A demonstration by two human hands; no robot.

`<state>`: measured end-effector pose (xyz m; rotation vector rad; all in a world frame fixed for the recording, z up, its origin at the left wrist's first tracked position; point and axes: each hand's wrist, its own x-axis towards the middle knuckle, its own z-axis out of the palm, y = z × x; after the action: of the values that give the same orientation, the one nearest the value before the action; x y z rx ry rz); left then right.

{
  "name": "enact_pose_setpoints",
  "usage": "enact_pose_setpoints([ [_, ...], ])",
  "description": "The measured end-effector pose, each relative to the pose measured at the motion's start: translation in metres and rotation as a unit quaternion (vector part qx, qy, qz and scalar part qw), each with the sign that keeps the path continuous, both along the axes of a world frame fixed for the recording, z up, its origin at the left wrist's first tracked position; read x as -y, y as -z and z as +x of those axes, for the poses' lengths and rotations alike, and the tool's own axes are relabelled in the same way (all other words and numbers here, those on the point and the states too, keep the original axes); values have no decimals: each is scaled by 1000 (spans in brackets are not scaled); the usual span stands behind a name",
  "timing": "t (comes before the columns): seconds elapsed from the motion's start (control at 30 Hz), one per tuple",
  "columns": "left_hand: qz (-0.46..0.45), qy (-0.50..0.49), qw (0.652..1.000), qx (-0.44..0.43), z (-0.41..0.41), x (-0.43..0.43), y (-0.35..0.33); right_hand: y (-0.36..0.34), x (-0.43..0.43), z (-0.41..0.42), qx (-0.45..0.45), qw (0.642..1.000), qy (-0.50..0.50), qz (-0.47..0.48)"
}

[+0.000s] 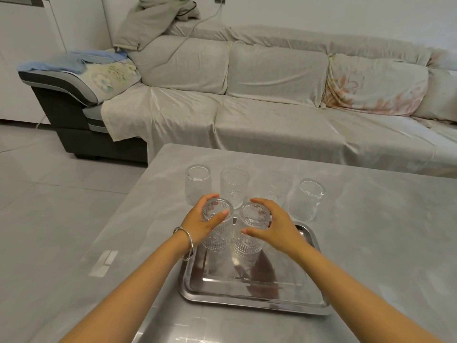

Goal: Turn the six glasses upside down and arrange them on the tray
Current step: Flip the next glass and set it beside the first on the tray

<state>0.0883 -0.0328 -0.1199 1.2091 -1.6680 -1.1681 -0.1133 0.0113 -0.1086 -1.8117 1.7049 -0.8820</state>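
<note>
Both hands (pixel 269 225) grip two glasses (pixel 218 227) over the tray (pixel 254 302).

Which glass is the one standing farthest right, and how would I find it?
Start at the steel tray on the grey table. Beyond its far edge, four glasses stand in a row on the bare tabletop. The far-right glass ends that row, just past the tray's right far corner; no hand touches it, unlike the two held over the tray.
</note>
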Motion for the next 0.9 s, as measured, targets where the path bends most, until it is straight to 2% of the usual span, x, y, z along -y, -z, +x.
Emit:
enact_pose_setpoints([
  [0.47, -4, 17, 1000, 15, 0, 3, -1, -4, -3, -1, 7, 1000, -5, 14],
  [0.57, -29, 14, 999, 11, 4, 10, -10, -16, 1, -4, 58, 998, 0, 28],
  [0.7, -93, -56, 994, -32, 15, 35, -32, -33, 27, -10, 144, 989, 20, 13],
  [0.8, -153, -86, 984, 19, 22, 60, -40, -37, 54, -10, 167, 986, 16, 25],
  [0.9, -146, -89, 983, 64, 23, 87, -37, -33, 80, -7, 175, 984, 9, 43],
])
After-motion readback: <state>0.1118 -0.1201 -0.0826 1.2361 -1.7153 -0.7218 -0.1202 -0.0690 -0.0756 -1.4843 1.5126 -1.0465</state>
